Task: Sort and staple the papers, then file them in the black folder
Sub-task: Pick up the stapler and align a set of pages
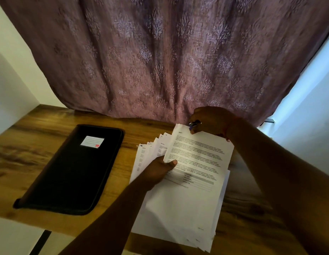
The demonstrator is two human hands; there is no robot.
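Note:
A fanned stack of printed white papers (185, 208) lies on the wooden table (49, 122), right of centre. My left hand (158, 172) grips the left edge of the top printed sheets (200, 155), thumb on top. My right hand (209, 118) holds a small metal stapler (194, 124) closed over the top corner of those sheets. A closed black folder (75, 170) with a white label (92, 142) lies flat to the left of the papers, apart from both hands.
A patterned mauve curtain (160, 57) hangs behind the table and touches its far edge. White walls stand at left and right. The table's near edge (68, 229) runs below the folder, with a dark leg (40, 242) under it.

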